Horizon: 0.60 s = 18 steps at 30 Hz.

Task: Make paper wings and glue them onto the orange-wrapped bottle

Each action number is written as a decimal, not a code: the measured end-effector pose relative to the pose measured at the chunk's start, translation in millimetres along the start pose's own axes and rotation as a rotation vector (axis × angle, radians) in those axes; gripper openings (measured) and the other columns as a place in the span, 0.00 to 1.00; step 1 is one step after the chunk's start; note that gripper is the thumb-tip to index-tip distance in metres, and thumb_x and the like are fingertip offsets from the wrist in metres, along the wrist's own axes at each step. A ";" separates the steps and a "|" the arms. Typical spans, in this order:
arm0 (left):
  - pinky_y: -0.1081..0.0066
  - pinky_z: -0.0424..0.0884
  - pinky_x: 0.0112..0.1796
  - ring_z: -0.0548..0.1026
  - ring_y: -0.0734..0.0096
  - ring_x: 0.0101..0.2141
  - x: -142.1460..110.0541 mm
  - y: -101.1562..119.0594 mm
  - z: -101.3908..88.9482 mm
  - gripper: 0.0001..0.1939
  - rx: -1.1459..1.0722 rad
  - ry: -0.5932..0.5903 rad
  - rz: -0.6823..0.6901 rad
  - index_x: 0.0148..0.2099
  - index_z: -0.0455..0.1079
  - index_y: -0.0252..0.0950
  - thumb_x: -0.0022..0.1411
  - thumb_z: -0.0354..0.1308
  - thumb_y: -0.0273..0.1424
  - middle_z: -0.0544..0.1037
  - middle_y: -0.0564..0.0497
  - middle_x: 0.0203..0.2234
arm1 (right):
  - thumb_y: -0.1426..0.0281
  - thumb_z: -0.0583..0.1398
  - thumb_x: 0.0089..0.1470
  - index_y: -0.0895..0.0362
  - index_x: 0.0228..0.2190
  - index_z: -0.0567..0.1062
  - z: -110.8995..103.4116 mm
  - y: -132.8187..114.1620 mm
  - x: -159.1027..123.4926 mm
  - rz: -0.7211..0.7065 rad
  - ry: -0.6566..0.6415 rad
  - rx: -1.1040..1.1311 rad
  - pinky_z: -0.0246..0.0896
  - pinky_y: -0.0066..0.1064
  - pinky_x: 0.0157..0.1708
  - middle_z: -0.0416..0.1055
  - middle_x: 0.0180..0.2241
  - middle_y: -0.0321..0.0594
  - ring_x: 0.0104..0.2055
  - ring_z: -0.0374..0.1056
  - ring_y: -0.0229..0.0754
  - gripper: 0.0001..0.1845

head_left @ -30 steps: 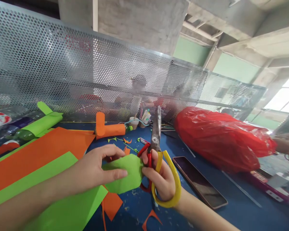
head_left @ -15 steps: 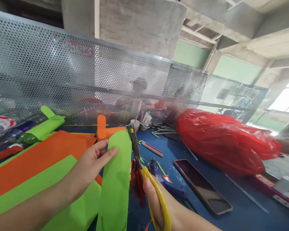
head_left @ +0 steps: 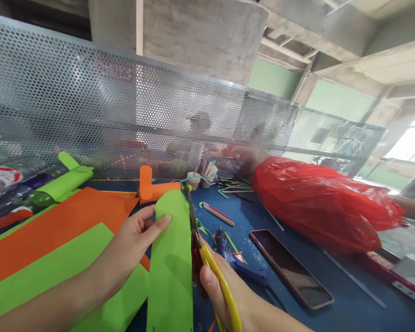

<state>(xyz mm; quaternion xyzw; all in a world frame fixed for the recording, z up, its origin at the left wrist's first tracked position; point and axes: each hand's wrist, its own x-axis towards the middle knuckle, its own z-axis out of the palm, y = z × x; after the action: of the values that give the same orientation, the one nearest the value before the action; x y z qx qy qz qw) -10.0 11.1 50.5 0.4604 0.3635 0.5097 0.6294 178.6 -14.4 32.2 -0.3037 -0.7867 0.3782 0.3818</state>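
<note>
A strip of bright green paper point(head_left: 171, 267) with a rounded top end stands in front of me. My left hand point(head_left: 143, 230) pinches its left edge, thumb on the near face. My right hand point(head_left: 217, 281) is wrapped round a pair of scissors point(head_left: 214, 267) with a yellow handle loop; a red part shows behind the paper. The dark blades point up along the paper's right edge, nearly together, close to the rounded corner. Beyond the paper's tip lies an orange paper tube point(head_left: 162, 190) with an upright orange tab. Green and orange sheets point(head_left: 65, 221) lie under my left forearm.
Right of the scissors are a blue glue gun point(head_left: 240, 265), a phone point(head_left: 292, 267) and pencils point(head_left: 217, 213). Cups with pens point(head_left: 209, 175) stand near the perforated metal screen point(head_left: 107, 101). A red plastic bag point(head_left: 318, 207) lies right, another person's arm beside it. Bottles point(head_left: 38, 198) lie left.
The scissor blades have come closer together, and my right hand has shifted slightly left. The green strip has moved a little to the right and stands more upright.
</note>
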 end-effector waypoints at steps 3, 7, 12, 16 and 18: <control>0.68 0.77 0.32 0.82 0.62 0.30 -0.2 -1.4 0.5 0.17 -0.024 0.006 0.000 0.46 0.74 0.39 0.56 0.67 0.39 0.84 0.51 0.32 | 0.49 0.46 0.64 0.54 0.57 0.64 -1.9 -2.5 1.9 -0.025 -0.049 0.001 0.62 0.38 0.47 0.71 0.49 0.50 0.45 0.69 0.51 0.30; 0.67 0.78 0.33 0.82 0.64 0.29 -0.3 -1.1 1.5 0.17 -0.029 -0.010 -0.007 0.47 0.73 0.39 0.57 0.66 0.39 0.84 0.51 0.31 | 0.49 0.46 0.64 0.54 0.56 0.65 -2.3 -0.2 0.8 -0.019 -0.048 -0.009 0.64 0.38 0.44 0.72 0.46 0.48 0.43 0.69 0.50 0.29; 0.67 0.78 0.32 0.82 0.64 0.28 -1.6 -0.3 1.6 0.18 0.004 -0.001 0.008 0.49 0.72 0.37 0.59 0.65 0.39 0.84 0.51 0.29 | 0.47 0.45 0.63 0.53 0.56 0.64 -0.7 5.0 0.4 0.014 -0.034 0.008 0.64 0.37 0.43 0.71 0.34 0.41 0.39 0.69 0.48 0.31; 0.66 0.78 0.32 0.82 0.62 0.29 -1.5 -2.4 0.9 0.18 0.024 -0.002 0.000 0.50 0.71 0.37 0.60 0.63 0.39 0.84 0.49 0.30 | 0.44 0.44 0.61 0.53 0.56 0.64 1.1 6.8 1.4 0.028 -0.021 0.019 0.65 0.36 0.41 0.71 0.33 0.41 0.37 0.69 0.49 0.34; 0.66 0.78 0.33 0.82 0.61 0.30 -1.5 -3.4 0.7 0.19 0.022 0.001 -0.005 0.50 0.71 0.36 0.60 0.63 0.39 0.84 0.49 0.31 | 0.44 0.45 0.61 0.53 0.55 0.67 2.3 7.2 1.3 0.027 0.017 0.009 0.65 0.36 0.39 0.72 0.37 0.44 0.39 0.69 0.50 0.34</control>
<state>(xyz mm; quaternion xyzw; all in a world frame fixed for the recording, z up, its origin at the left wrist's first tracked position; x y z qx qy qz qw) -8.6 9.3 47.4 0.4664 0.3704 0.5043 0.6252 177.3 -10.4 25.8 -0.3158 -0.7774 0.3844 0.3848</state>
